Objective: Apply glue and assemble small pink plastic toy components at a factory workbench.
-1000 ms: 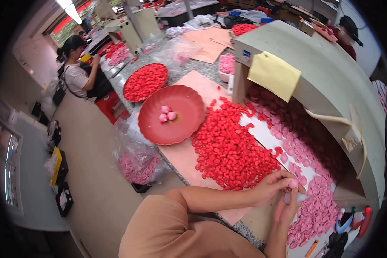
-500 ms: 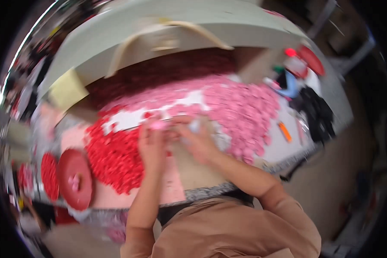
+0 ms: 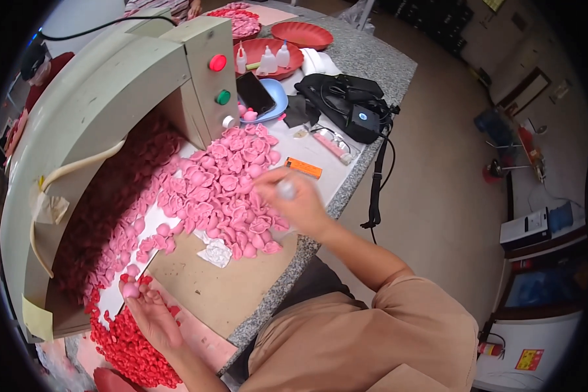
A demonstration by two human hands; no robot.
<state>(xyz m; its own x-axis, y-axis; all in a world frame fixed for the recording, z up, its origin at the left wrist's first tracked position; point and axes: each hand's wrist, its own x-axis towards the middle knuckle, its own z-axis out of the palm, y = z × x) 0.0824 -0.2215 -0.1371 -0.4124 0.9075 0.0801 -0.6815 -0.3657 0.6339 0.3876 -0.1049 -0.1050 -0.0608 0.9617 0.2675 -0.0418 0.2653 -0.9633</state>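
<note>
A big pale grey-green housing (image 3: 111, 85) is arching over the upper left of the frame, its smooth curved shell shading a dark opening. The speckled stone surface (image 3: 366, 59) is stretching from the top of the frame down toward the lower middle. Across the centre a heap of pink pieces (image 3: 222, 170) is spreading, matte and rubbery-looking, mostly thin ruffled cups with rounder lumps among them. Small, glossy, bead-like red pieces (image 3: 130, 346) are lying in a pile at the lower left. A black fabric bag (image 3: 340, 104) is slumping right of upper centre.

The person's right hand (image 3: 300, 202) is hovering over the right side of the pink heap, blurred, its fingers curling around a small whitish object (image 3: 285, 190), perhaps a bottle; whether the fingertips are also pinching a pink piece, I cannot tell. The left hand (image 3: 153, 318), at lower left, is gripping a smooth pink ball (image 3: 130, 289) at its fingertips, near the red pieces.

To my eye, the step in hand is reaching among the pink pieces while holding the ball ready. The next move seems to be calling for a light pinch on one soft piece, with the whitish object staying tucked clear.
</note>
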